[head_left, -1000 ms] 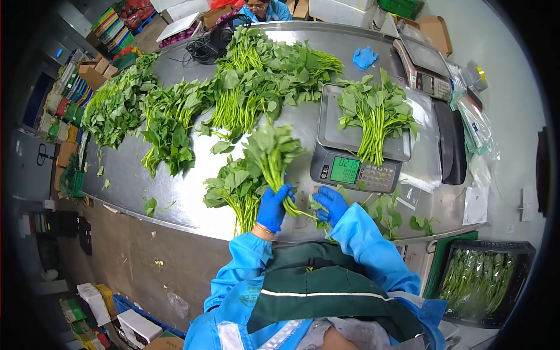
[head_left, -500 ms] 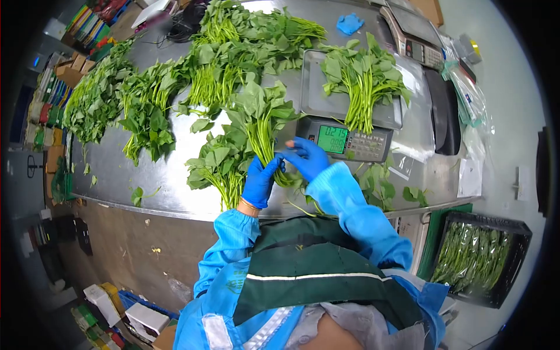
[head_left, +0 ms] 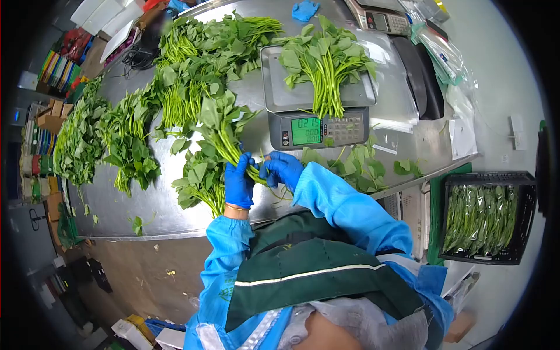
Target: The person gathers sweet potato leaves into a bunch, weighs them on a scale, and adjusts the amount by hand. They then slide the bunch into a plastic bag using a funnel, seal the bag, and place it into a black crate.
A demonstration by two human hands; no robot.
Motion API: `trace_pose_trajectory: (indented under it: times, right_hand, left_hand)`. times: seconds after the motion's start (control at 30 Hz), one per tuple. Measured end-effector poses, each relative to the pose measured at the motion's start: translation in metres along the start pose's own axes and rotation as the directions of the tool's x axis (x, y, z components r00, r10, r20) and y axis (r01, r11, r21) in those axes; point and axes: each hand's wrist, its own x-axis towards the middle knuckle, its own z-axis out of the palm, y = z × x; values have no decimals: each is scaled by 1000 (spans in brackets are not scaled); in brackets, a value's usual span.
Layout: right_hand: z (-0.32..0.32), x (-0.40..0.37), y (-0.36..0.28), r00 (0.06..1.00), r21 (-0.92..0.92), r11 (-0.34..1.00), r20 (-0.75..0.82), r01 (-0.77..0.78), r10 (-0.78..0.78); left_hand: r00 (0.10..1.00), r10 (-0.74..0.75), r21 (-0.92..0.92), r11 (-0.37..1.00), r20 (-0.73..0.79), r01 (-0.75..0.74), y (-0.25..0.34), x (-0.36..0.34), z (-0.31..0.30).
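Observation:
My left hand (head_left: 239, 184), in a blue glove, is closed round the stems of a bunch of leafy greens (head_left: 224, 137), its leaves pointing up and away. Close beside it, my right hand (head_left: 280, 170), also gloved, has its fingers bent together at the stem ends; what they hold, if anything, is too small to tell. Below the held bunch another bunch (head_left: 205, 178) lies on the metal table (head_left: 175, 219). Beyond my right hand stands a digital scale (head_left: 344, 127) with a lit green display, and a bunch of greens (head_left: 326, 76) rests on its tray.
Several piles of greens (head_left: 125, 128) cover the left and back of the table. Loose leaves (head_left: 361, 166) lie at the front right. Clear plastic bags (head_left: 388, 93) and a second scale (head_left: 379, 20) are at the right. A black crate (head_left: 487, 256) holds bagged greens beyond the right edge.
The view has turned and shifted. My hands still meet at the held bunch, which now leans further left, and my right hand's fingers have drawn in closer to the stems.

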Motion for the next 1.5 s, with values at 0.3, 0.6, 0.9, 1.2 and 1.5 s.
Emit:
trace_pose_trajectory:
  times: [0.3, 0.6, 0.9, 1.2, 1.5]
  right_hand:
    - [-77, -50, 34, 984, -711, 681, -108, -174, 139]
    - [-112, -19, -58, 593, -364, 740, -443, 565, -672]
    - [-143, 82, -151, 770, -714, 683, -347, 152, -534]
    - [-158, 103, -158, 786, -689, 678, -261, 255, -560]
    - [-195, 47, -126, 587, -567, 713, -433, 412, -684]
  left_hand:
    - [953, 296, 190, 941, -60, -281, 53, 43, 42]
    - [914, 212, 562, 734, 345, -382, -13, 159, 129]
    - [879, 238, 499, 748, 413, -437, -66, 182, 153]
    - [935, 118, 437, 860, 335, -265, -59, 185, 154]
    - [949, 202, 570, 762, 242, -308, -12, 104, 102]
